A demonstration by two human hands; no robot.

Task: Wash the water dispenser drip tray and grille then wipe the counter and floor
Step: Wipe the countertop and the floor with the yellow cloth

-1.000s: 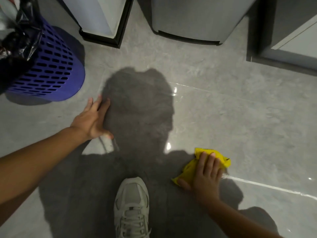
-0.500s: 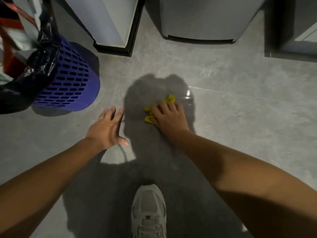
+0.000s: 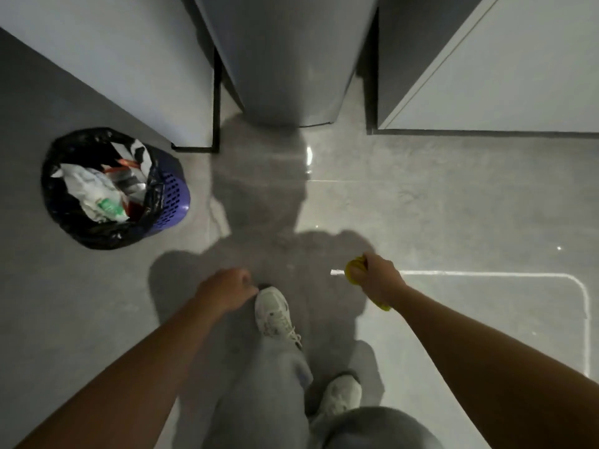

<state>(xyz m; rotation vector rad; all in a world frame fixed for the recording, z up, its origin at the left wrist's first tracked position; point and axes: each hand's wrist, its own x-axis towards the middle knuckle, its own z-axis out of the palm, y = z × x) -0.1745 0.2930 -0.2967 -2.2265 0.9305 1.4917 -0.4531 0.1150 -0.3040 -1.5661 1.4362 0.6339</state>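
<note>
I look straight down at the grey tiled floor (image 3: 437,222) from well above it. My right hand (image 3: 377,275) grips a bunched yellow cloth (image 3: 353,268), held in the air off the floor; a corner of the cloth hangs below my wrist. My left hand (image 3: 227,288) hangs above my left shoe with its fingers loosely curled and nothing in it. The grey base of the water dispenser (image 3: 288,76) stands straight ahead. No drip tray or grille is in view.
A purple perforated bin (image 3: 171,202) lined with a black bag full of rubbish stands at the left. White cabinets flank the dispenser, left (image 3: 123,66) and right (image 3: 505,66). My two white shoes (image 3: 274,311) and grey trousers fill the lower middle.
Both hands have come up off the floor and the view has risen high above it. My right hand went from pressing the cloth flat on the tile to gripping it bunched.
</note>
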